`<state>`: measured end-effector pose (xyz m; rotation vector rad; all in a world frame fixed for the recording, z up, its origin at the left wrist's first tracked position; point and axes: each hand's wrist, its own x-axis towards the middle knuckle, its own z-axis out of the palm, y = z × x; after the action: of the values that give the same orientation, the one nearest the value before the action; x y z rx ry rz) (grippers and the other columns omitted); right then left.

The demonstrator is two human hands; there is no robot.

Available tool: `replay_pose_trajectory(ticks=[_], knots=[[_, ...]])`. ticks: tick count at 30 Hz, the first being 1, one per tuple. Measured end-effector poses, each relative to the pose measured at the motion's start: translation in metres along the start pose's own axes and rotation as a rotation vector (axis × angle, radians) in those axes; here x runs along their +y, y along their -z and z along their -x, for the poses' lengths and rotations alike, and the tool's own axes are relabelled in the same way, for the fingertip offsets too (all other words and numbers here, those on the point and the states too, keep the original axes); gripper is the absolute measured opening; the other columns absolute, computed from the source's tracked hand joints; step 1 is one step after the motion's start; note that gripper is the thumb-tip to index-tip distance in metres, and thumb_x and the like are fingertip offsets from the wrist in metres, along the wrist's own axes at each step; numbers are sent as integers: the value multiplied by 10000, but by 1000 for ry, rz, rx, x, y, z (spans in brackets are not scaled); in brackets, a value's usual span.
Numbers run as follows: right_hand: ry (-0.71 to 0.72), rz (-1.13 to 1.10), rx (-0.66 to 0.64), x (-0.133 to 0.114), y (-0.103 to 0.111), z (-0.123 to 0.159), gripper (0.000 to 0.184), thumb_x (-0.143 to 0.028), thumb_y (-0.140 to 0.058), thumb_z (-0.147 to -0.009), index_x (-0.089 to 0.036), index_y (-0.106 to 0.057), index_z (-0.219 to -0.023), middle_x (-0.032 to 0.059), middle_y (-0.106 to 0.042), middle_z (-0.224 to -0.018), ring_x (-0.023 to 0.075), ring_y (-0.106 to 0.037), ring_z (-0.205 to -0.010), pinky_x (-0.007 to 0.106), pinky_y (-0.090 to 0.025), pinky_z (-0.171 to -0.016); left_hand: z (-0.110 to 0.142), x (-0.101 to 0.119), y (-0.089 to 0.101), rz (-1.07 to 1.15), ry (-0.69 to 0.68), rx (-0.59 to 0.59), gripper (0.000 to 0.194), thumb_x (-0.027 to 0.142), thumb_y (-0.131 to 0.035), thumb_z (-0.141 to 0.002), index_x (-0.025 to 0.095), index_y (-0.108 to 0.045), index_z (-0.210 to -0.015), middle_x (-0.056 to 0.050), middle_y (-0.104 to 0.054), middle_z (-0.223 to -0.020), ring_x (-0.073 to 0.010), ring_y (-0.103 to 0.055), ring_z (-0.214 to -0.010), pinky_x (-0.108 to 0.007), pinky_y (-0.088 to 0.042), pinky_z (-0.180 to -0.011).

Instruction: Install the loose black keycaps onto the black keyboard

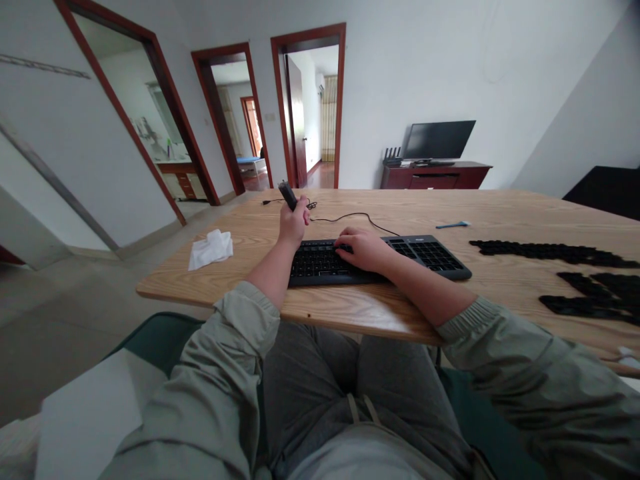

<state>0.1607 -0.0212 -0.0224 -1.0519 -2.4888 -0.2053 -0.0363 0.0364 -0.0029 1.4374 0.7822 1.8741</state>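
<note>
Here, the left hand (293,225) closes firmly around a stubby black handheld device (287,195), near a thin black cable (355,215). The right hand (361,250) lies open, fingers curved, on a black full-size keyboard (425,255) atop a pale oak-grain table (400,212). Rows of small black keycaps (550,252) lie further right, past a slim blue tool (453,225); no lettering is legible.
</note>
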Motion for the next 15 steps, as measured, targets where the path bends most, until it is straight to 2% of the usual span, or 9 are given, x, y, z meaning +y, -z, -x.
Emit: replay_pose_trajectory(ticks=[4,8,11,15], knots=[[-38,23,-11,-9,8,1,221,-230,-529,-850,-161,-700,-972,97,-705,-911,226,-631,-852,327,-450,-797,0,0,1,-18,-2,-6,317,349,-566,-894,196,-429,-652,71,-388,-450,-67,-386,-407,-206,-324,-442],[-120,-104,27,-6,28,16,197,-236,-516,-846,-183,-644,-985,45,-686,-811,171,-599,-687,285,-431,-668,0,2,1,-9,-7,-7,297,346,-569,-891,196,-446,-665,73,-386,-445,-70,-388,-406,-205,-328,-445],[-191,-166,94,18,57,38,160,-233,-546,-815,-194,-639,-938,25,-660,-768,153,-586,-654,271,-432,-641,0,3,0,-13,-10,-25,295,349,-574,-886,194,-453,-666,69,-395,-446,-71,-395,-410,-205,-333,-446],[-328,-47,183,81,110,81,119,-235,-624,-777,-193,-682,-872,50,-679,-831,144,-578,-648,286,-431,-647,1,6,-1,-22,-10,-34,313,356,-585,-879,194,-441,-653,69,-393,-437,-70,-388,-402,-207,-330,-442]])
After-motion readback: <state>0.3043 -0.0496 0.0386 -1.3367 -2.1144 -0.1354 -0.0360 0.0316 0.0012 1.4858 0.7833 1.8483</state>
